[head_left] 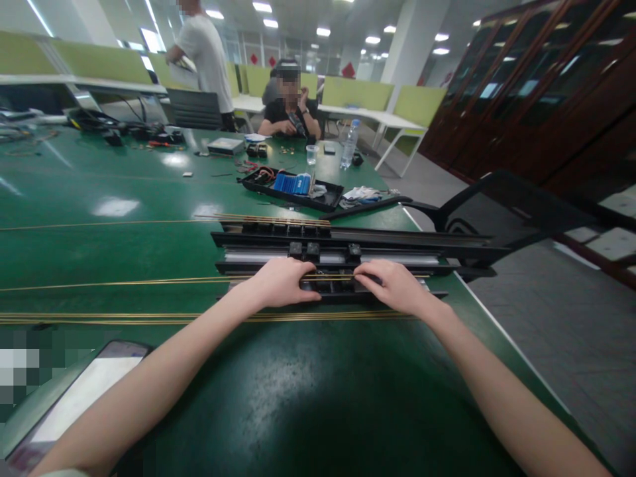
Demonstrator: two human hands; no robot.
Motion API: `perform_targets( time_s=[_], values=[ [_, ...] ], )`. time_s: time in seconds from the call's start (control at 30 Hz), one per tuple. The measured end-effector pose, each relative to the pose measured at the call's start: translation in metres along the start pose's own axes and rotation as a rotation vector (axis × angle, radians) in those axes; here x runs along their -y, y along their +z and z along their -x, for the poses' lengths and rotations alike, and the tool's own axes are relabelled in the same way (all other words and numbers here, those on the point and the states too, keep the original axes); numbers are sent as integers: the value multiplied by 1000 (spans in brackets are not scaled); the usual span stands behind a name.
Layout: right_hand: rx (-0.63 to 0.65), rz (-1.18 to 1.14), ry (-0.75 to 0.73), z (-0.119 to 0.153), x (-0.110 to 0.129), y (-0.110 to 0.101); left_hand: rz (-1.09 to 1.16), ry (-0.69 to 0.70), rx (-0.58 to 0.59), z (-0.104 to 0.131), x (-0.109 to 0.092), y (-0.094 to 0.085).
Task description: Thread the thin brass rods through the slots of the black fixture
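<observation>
In front of me, a long black rail (335, 299) with dark blocks in its channel lies across the green table. My left hand (284, 282) spans it, thumb at the near edge and index finger at the far edge. Thin gold rods (199, 281) run in from the left, under that hand and along the channel. My right hand (392, 285) is closed in a pinch at the rods, close to the rail's right part; its fingertips partly hide the contact. Small black blocks (313, 251) sit on a second rail with a silvery strip just behind.
More gold rods (338, 317) lie nearer me. A phone (94, 381) is under my left forearm. Behind the rails are a black tray (328, 197) with blue parts, gloves (362, 195) and a bottle (350, 142). A chair (511, 205) stands right; two people are beyond.
</observation>
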State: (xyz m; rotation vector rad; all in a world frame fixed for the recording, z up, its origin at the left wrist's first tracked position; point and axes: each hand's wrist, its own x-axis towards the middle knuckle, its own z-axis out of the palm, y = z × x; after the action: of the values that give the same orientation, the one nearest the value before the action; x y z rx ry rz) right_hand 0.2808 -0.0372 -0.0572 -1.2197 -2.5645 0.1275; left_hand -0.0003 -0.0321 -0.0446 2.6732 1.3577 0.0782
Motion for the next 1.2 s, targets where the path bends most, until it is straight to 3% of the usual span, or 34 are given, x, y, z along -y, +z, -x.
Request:
perform_targets(
  time_s=[0.73, 1.2],
  values=[
    [43, -57, 7, 2, -13, -9, 22, -1, 7, -1, 1, 0],
    [135, -96, 68, 6, -23, -22, 16, 25, -13, -2, 3, 2]
  ],
)
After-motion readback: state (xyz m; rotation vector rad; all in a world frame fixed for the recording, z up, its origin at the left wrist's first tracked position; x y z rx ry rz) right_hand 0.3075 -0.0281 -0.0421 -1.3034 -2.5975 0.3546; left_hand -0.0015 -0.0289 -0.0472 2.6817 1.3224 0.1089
